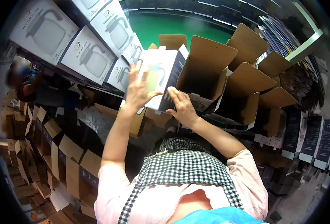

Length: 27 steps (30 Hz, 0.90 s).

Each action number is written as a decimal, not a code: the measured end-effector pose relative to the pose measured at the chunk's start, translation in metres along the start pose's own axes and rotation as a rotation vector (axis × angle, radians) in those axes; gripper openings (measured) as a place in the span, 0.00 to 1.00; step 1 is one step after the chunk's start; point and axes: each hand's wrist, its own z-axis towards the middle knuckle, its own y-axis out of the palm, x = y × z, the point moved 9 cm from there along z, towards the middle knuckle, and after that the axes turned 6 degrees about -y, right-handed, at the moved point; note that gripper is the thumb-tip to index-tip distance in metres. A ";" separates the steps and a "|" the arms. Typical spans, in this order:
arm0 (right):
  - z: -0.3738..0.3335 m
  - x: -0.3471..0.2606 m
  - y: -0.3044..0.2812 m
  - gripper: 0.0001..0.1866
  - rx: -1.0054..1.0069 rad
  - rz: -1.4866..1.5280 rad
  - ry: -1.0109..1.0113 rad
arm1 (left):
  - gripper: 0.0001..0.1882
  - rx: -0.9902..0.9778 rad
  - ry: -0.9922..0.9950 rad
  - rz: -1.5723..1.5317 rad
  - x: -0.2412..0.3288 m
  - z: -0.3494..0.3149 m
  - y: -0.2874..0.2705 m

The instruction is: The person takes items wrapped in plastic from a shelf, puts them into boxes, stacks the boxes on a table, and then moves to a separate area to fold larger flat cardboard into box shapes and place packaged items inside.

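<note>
In front of me a white carton (157, 59) with a dark side panel and a pictured jug stands tilted, its brown top flaps raised. My left hand (138, 89) is over its white face, fingers spread and slightly smeared by motion; whether it touches the face I cannot tell. Against the carton's lower dark side, my right hand (184, 107) lies with its fingers stretched out and its thumb apart. Just to the right of this carton stands an open brown-lined carton (209, 56), its inside in shadow.
Closed white cartons (88, 56) are stacked at the left. More open cartons (243, 95) stand at the right, before a pile of flat sheets (284, 41) and a pale metal frame (307, 46). Open cartons (69, 164) line the lower left. Another person (34, 84) is at far left.
</note>
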 end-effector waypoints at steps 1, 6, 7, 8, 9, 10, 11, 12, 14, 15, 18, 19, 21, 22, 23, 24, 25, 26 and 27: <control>0.000 -0.006 0.009 0.40 -0.052 -0.075 -0.069 | 0.57 -0.230 0.002 -0.152 -0.014 0.003 0.040; -0.001 0.001 -0.008 0.34 0.042 -0.144 -0.035 | 0.58 -0.634 -0.163 -0.216 -0.031 0.080 0.108; 0.003 -0.005 -0.027 0.38 0.117 -0.259 -0.049 | 0.58 -0.526 0.023 -0.104 -0.018 0.099 0.113; 0.010 -0.005 -0.043 0.42 0.108 -0.344 0.081 | 0.58 -0.416 0.195 0.013 -0.012 0.113 0.119; 0.011 0.004 -0.053 0.44 0.117 -0.388 0.164 | 0.58 -0.421 0.205 0.003 -0.018 0.118 0.144; 0.014 0.014 -0.061 0.47 0.122 -0.433 0.244 | 0.58 -0.325 0.372 0.088 -0.013 0.116 0.167; 0.017 0.019 -0.073 0.32 0.151 -0.572 0.286 | 0.57 -0.273 0.467 0.118 -0.003 0.124 0.178; 0.012 0.036 -0.073 0.32 0.158 -0.591 0.306 | 0.57 -0.213 0.569 0.148 0.014 0.132 0.181; -0.022 0.097 -0.014 0.12 -0.456 -0.392 0.513 | 0.49 -0.996 0.242 0.109 -0.006 0.128 0.239; -0.024 0.098 -0.018 0.12 -0.446 -0.390 0.537 | 0.40 -1.037 0.231 0.138 -0.007 0.128 0.232; 0.003 0.054 -0.047 0.02 -0.312 -0.423 0.224 | 0.29 -0.963 0.316 -0.098 -0.018 0.124 0.141; 0.015 0.037 -0.068 0.02 -0.276 -0.424 0.248 | 0.22 -1.028 0.183 -0.209 -0.022 0.115 0.086; 0.036 0.007 -0.094 0.02 -0.190 -0.415 0.217 | 0.20 -0.411 0.369 -0.268 -0.022 0.096 -0.054; 0.048 -0.003 -0.107 0.03 -0.134 -0.414 0.166 | 0.21 -0.467 0.203 -0.195 -0.055 0.082 -0.071; 0.062 -0.010 -0.116 0.04 -0.119 -0.431 0.130 | 0.20 -0.441 0.027 -0.296 -0.067 0.067 -0.094; 0.081 -0.016 -0.119 0.06 -0.156 -0.433 0.089 | 0.19 -0.395 -0.172 -0.367 -0.078 0.048 -0.129; 0.098 -0.017 -0.124 0.07 -0.095 -0.436 0.067 | 0.19 -0.396 -0.182 -0.364 -0.075 0.030 -0.137; 0.115 -0.016 -0.132 0.07 -0.004 -0.405 0.040 | 0.17 -0.261 -0.241 -0.362 -0.073 0.019 -0.151; 0.131 -0.003 -0.131 0.07 0.050 -0.485 0.041 | 0.16 -0.122 -0.300 -0.352 -0.071 0.012 -0.164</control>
